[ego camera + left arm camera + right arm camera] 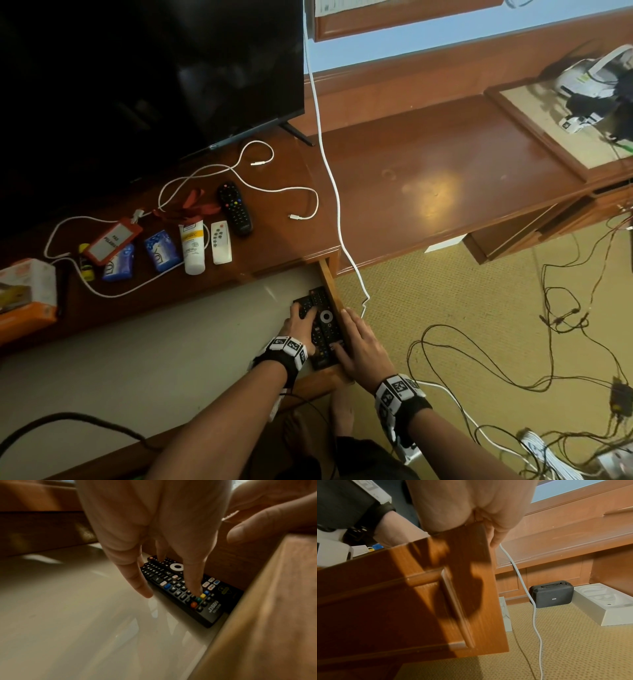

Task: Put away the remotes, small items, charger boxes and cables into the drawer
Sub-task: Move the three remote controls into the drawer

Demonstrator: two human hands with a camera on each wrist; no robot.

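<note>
The drawer (330, 284) stands pulled out, its pale bottom mostly bare. Two black remotes lie side by side in its right corner: one with a white ring (325, 322) (176, 566) and one with coloured buttons (171, 588). My left hand (303, 313) (171, 592) touches both with straight fingers. My right hand (352, 339) (496, 531) lies over the drawer's right wall (265, 601), thumb on the ring remote. On the cabinet top lie a black remote (235, 208), a white remote (221, 242), a cream tube (193, 247), blue packets (161, 250), a red badge holder (111, 245), a white cable (239, 178) and an orange box (25, 294).
A TV (137, 68) stands behind the items. Another white cable (337, 205) hangs past the drawer's right side to the carpet. Dark cables (565, 325) sprawl on the floor at right. A black case (552, 593) and a white box (607, 601) sit under the desk.
</note>
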